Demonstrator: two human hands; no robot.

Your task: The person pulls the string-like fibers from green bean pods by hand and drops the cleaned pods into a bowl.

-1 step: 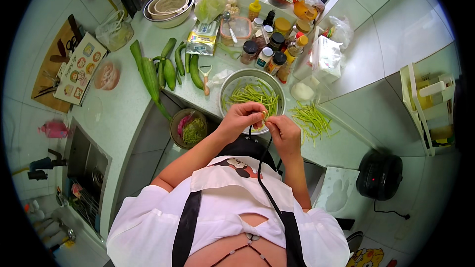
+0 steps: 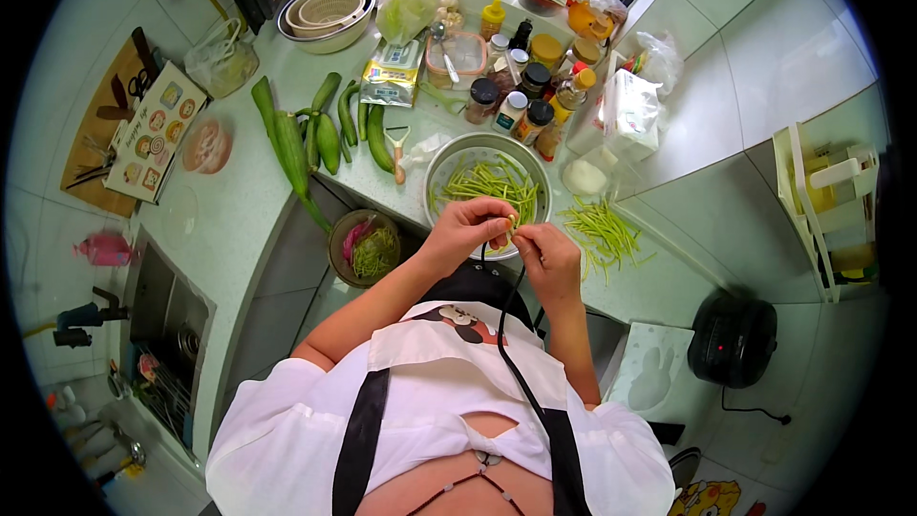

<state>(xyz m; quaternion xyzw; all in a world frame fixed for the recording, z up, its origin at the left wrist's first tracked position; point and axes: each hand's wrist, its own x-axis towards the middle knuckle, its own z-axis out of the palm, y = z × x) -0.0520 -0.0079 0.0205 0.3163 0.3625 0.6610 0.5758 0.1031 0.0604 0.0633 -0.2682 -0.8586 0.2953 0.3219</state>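
Note:
Both my hands meet over the near rim of a round metal bowl (image 2: 545, 172). My left hand (image 2: 465, 231) is closed, its thumb and fingertips pinching a thin green vegetable stem (image 2: 514, 222). My right hand (image 2: 551, 258) pinches the same stem right beside it, fingers curled; most of the stem is hidden by the fingers. Inside the bowl lie many thin green stem pieces (image 2: 492, 182). A loose pile of longer green stems (image 2: 602, 229) rests on the counter just right of the bowl.
Left of the bowl lie a peeler (image 2: 397, 158) and long green gourds (image 2: 289, 148). Below the counter edge stands a bin (image 2: 336, 247) with green scraps. Behind are several seasoning jars (image 2: 511, 110). A sink (image 2: 172, 306) is far left; a black cooker (image 2: 731, 336) sits right.

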